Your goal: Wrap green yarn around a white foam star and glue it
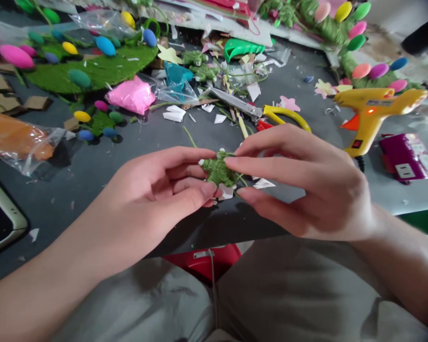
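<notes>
Between my two hands, over the near edge of the dark table, is a small star-like shape wrapped in green yarn (219, 170), with white tips showing at its points. My left hand (157, 190) pinches its left side between thumb and fingers. The fingertips of my right hand (299, 183) touch its right side, with the thumb lower down by a loose strand of green yarn (241, 179). White paper scraps (264, 183) lie just behind and below it. Scissors with yellow and red handles (251, 108) rest beyond my right hand.
A yellow hot glue gun (373, 111) with a lit orange light stands at right, beside a purple box (410, 156). Pink (131, 95) and orange (17, 135) bagged materials lie left, near a green leaf-shaped mat (92, 71) and colored egg shapes. A phone (2, 213) sits at the left edge.
</notes>
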`<state>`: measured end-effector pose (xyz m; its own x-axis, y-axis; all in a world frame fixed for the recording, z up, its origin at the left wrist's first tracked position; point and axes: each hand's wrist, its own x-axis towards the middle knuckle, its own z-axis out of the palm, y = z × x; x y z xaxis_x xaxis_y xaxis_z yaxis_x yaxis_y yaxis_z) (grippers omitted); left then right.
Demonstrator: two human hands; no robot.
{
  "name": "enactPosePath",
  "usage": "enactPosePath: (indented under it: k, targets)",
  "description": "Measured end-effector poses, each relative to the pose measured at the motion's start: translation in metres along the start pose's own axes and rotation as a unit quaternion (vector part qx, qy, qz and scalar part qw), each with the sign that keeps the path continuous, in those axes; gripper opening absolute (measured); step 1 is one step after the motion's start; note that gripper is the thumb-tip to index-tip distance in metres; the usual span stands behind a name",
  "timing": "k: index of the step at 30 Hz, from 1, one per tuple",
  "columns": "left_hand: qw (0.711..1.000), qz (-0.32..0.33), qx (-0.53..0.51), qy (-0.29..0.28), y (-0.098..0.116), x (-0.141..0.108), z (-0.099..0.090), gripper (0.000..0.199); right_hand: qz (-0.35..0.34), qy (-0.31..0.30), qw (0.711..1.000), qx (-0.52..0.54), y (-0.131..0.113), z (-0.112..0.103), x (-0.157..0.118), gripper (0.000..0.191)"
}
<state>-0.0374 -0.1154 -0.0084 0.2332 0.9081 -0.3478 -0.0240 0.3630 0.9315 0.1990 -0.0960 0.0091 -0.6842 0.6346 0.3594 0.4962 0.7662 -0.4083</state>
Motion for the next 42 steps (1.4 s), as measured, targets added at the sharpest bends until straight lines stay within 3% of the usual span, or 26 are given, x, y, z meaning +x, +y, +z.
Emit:
enactPosePath:
  k: [5, 11, 18, 24, 32, 36, 38, 42]
  targets:
    - [1.0, 0.007, -0.005, -0.002, -0.0014, 0.0011, -0.0003, 0.028, -0.041, -0.029, 0.996, -0.069, 0.0029, 0.0014, -0.0018, 0.03]
    - [1.0, 0.012, -0.011, -0.01, -0.003, -0.0006, -0.0032, 0.029, -0.044, -0.052, 0.994, -0.09, 0.0054, 0.0052, -0.0026, 0.037]
    - [1.0, 0.006, -0.011, -0.005, -0.0041, -0.0006, -0.0048, 0.032, -0.035, -0.014, 0.998, -0.04, 0.0029, 0.0028, -0.0002, 0.046]
    - [0.999, -0.016, -0.025, 0.017, 0.0026, -0.0036, 0.0035, 0.022, -0.046, -0.029, 0.996, -0.068, 0.0066, 0.0056, -0.0024, 0.034]
    - [1.0, 0.003, 0.014, -0.008, -0.0032, -0.0012, -0.0017, 0.025, -0.043, -0.029, 0.998, -0.043, 0.005, 0.0026, 0.0014, 0.03]
    - [0.999, 0.049, 0.015, -0.018, -0.0064, -0.0022, -0.0045, 0.031, -0.029, 0.012, 0.999, -0.013, 0.0019, -0.0025, -0.0001, 0.041]
    - [0.999, 0.025, 0.024, -0.006, -0.0049, -0.0032, -0.0044, 0.029, -0.024, 0.031, 0.999, -0.007, 0.0007, -0.0041, 0.0, 0.043]
    - [0.999, -0.003, 0.033, 0.004, -0.0002, -0.0031, -0.0021, 0.025, -0.009, 0.062, 0.998, -0.002, 0.0018, 0.0, 0.0033, 0.011]
